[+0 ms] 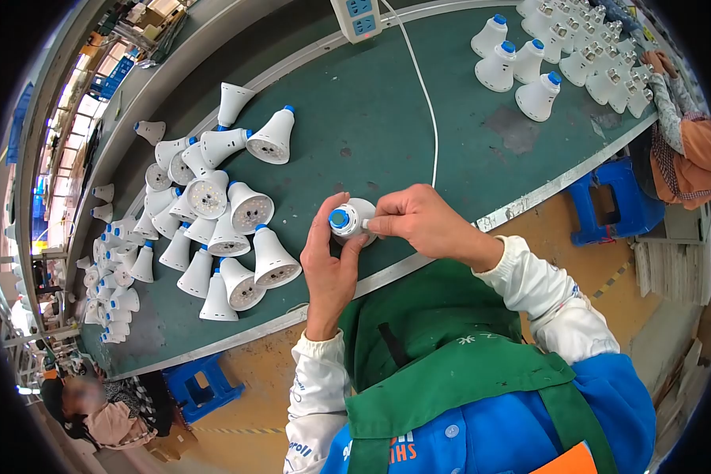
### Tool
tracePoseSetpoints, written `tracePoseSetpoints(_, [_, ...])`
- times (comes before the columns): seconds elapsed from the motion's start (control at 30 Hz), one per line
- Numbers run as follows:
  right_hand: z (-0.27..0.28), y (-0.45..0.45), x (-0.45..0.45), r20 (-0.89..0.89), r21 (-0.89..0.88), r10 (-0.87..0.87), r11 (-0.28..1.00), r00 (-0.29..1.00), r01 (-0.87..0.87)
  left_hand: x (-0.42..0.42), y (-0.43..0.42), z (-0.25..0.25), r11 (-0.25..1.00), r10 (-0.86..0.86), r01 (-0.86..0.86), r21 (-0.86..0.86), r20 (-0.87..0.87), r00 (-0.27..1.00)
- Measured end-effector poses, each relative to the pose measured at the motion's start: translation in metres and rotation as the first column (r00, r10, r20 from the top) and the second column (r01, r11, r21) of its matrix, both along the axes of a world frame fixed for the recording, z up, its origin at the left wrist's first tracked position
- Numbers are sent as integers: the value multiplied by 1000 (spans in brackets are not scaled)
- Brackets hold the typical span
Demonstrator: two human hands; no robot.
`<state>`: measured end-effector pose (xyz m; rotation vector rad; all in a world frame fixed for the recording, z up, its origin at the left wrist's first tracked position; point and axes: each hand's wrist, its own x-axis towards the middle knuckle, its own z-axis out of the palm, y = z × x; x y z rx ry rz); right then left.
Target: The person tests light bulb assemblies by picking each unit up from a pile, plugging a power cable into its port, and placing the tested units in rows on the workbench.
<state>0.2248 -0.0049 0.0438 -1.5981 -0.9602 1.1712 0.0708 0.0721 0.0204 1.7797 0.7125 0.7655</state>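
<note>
A white bulb housing with a blue cap (342, 219) stands at the near edge of the green bench, its capped end toward me. My left hand (329, 261) is closed around its left side, thumb and fingers on the white body. From the right, my right hand (419, 220) pinches at the side of the housing near the neck; whatever is between its fingertips is too small to make out. To the left, several similar bulb housings (252, 208) lie on their sides or stand in a loose heap, some showing round faces with small dots.
Upright blue-capped housings (496, 68) stand at the upper right, beside many metal-tipped ones (600, 79). A white cable (426, 95) runs from a power strip (358, 17) across the bench (371, 118). Co-workers sit at far right (683, 150) and lower left (110, 419). Blue stools (620, 201) stand below.
</note>
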Motion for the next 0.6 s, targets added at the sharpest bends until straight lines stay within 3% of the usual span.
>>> tracePoseSetpoints(0.13, [-6, 7, 1, -57, -45, 39, 998, 998, -42, 1, 1, -5, 993, 2, -2, 114, 1, 1000])
tracePoseSetpoints(0.2, [-6, 6, -6, 28, -7, -24, 1000, 999, 24, 1, -2, -5, 995, 12, -12, 97, -8, 1000])
tracePoseSetpoints(0.3, [-12, 7, -7, 10, 32, -64, 997, 998, 64, 3, -2, -6, 995, 4, -3, 103, -3, 1000])
tracePoseSetpoints(0.43, [-6, 3, -3, 46, 18, -7, 1000, 999, 6, 10, -14, -7, 988, 69, -68, 140, -1, 998])
tracePoseSetpoints(0.5, [4, -1, -2, 212, 56, 39, 997, 976, -52, 15, -17, -11, 942, 188, -177, 283, -10, 982])
tracePoseSetpoints(0.6, [8, -8, -3, 256, 28, 19, 999, 967, -27, 18, -18, -9, 884, 263, -217, 415, -58, 963])
